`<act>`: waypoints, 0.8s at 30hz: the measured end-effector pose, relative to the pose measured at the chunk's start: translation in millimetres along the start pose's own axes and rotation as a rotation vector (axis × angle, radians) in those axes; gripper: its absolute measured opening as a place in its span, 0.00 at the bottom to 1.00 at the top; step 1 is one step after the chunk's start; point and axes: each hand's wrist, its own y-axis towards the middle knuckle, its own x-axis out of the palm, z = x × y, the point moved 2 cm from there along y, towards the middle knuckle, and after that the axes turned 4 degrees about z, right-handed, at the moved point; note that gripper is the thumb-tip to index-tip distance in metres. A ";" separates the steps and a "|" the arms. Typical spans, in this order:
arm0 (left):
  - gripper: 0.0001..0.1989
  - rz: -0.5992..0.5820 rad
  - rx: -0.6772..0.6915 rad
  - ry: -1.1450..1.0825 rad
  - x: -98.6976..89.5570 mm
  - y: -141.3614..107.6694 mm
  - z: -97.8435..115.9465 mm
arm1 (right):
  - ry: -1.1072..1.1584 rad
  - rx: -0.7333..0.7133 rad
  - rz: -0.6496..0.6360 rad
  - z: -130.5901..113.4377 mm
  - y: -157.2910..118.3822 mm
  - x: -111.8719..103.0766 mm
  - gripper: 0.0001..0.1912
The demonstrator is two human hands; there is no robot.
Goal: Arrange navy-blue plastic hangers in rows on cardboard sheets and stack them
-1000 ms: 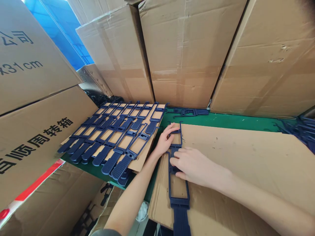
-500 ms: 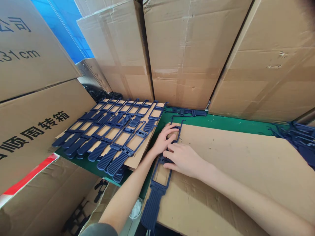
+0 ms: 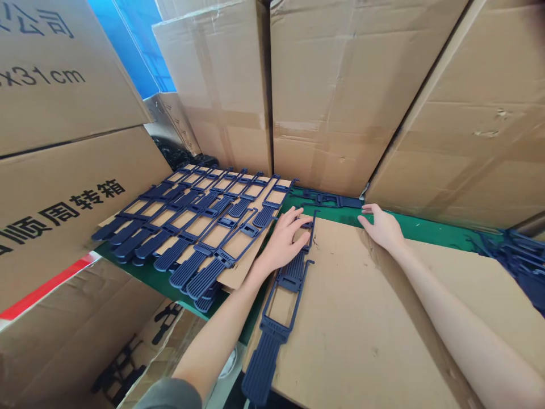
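My left hand (image 3: 286,238) rests, fingers spread, on a dark blue plastic frame part (image 3: 311,234) at the cardboard's far left corner, hiding much of it. Nearer me lies a second blue frame part (image 3: 283,304), with a ribbed paddle end and a rectangular opening. My right hand (image 3: 383,228) hovers over the cardboard's far edge, thumb and fingers apart and holding nothing. Just beyond its fingertips, more blue parts (image 3: 336,200) lie on the green table top.
Rows of similar blue parts cover a cardboard sheet (image 3: 232,278) on the left. A large flat cardboard (image 3: 383,318) lies before me. Tall cartons (image 3: 323,96) line the back; printed boxes (image 3: 51,170) stand left. Tangled blue parts (image 3: 517,255) lie at far right.
My right hand has left the frame part beside my left hand and moved right and away, opening. My left hand stays in place. The view has shifted slightly.
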 end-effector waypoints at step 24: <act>0.26 -0.289 0.102 0.146 16.4 -11.2 4.0 | -0.176 -0.332 -0.686 18.1 41.9 43.4 0.47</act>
